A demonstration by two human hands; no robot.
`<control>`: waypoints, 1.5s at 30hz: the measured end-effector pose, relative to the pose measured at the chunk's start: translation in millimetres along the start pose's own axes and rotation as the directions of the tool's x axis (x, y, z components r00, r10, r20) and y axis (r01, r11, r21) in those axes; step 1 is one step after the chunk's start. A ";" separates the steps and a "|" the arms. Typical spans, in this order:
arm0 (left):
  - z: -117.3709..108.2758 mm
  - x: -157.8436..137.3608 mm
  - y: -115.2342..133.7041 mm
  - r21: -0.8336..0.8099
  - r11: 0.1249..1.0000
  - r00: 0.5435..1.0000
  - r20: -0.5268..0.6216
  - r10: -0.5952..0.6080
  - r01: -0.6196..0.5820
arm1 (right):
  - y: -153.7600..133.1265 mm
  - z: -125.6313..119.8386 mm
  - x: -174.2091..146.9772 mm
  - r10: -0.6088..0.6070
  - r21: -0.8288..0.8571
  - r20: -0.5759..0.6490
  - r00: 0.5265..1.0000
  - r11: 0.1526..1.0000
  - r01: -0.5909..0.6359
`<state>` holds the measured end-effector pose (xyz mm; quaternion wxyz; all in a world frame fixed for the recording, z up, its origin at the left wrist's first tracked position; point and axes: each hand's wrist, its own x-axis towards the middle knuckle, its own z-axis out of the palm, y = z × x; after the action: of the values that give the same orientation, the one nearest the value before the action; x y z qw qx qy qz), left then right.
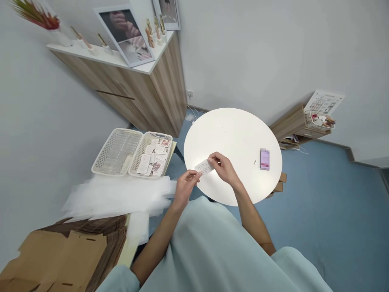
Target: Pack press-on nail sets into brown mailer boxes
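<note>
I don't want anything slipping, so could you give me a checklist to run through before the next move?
1. Left hand has a grip on the printed card: ok.
2. Right hand has a grip on its other end: ok.
3. Card's wording legible: not ok, too small.
4. Purple item on the round white table apart from both hands: ok.
5. White perforated basket holding small cards uncovered: ok.
6. White sheets clear of left forearm: cannot tell.

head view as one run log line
left hand: pinches printed card | right hand: pinches opposite end | place: over round white table
</note>
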<state>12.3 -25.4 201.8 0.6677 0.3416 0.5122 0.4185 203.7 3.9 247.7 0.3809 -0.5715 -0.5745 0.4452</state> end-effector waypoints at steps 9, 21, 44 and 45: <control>33.3 1.5 -12.4 -0.212 0.870 0.872 0.321 -0.369 0.446 | 6.4 -52.1 -13.4 -0.079 0.122 0.133 0.988 0.991 0.063; 46.6 2.7 10.7 -0.145 0.970 0.973 0.157 -0.171 0.194 | 12.8 -51.4 -31.8 0.107 0.332 -0.116 0.987 0.941 -0.063; 18.1 -7.6 19.2 -0.220 0.907 0.780 0.604 -0.162 0.359 | 9.8 -19.3 -40.9 0.145 0.429 -0.083 0.986 0.898 -0.096; 17.6 -7.3 19.0 -0.200 0.922 0.800 0.577 -0.163 0.332 | 9.2 -16.8 -41.9 0.142 0.399 -0.128 0.982 0.913 -0.080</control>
<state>24.4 -24.6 225.8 0.8785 0.2741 0.2720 0.2814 224.8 -37.0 247.3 0.5048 -0.5480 -0.4092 0.5267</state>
